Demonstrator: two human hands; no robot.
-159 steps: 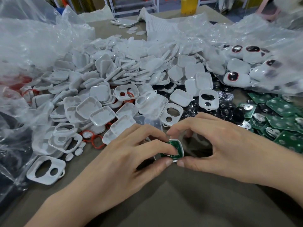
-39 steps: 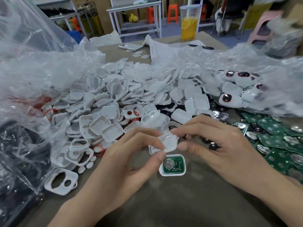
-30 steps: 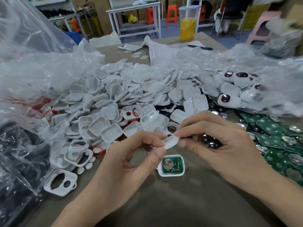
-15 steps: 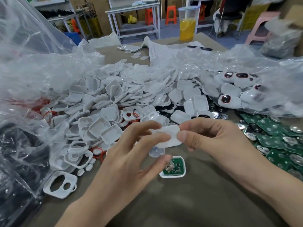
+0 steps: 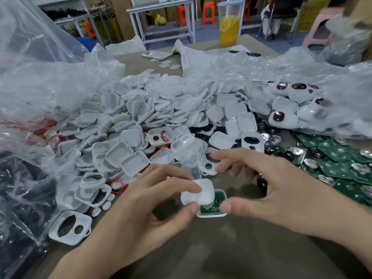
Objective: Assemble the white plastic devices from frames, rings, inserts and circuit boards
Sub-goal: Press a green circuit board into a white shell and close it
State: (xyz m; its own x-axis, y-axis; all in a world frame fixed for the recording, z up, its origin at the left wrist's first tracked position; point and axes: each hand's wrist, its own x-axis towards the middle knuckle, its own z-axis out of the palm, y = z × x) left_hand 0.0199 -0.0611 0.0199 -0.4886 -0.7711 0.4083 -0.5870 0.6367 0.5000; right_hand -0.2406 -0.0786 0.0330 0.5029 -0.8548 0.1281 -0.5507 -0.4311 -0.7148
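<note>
A white frame point(image 5: 213, 215) lies on the brown table with a green circuit board point(image 5: 219, 198) seated in it. My left hand point(image 5: 145, 206) pinches a white cover point(image 5: 201, 193) between index finger and thumb and holds it tilted over the left part of the board. My right hand point(image 5: 271, 190) hovers to the right with its fingers spread and relaxed. Its thumb tip sits at the frame's right edge, and the hand grips nothing.
A big pile of white shells point(image 5: 141, 121) fills the middle. A holed frame point(image 5: 69, 228) and red rings point(image 5: 118, 184) lie left, green boards point(image 5: 338, 164) and black inserts point(image 5: 275, 148) right. Finished devices point(image 5: 285, 117) sit in a bag. A drink cup point(image 5: 229, 23) stands far back.
Both hands held the white cover above the table. My right hand has let go and opened, and my left hand has lowered the cover onto the board in the frame.
</note>
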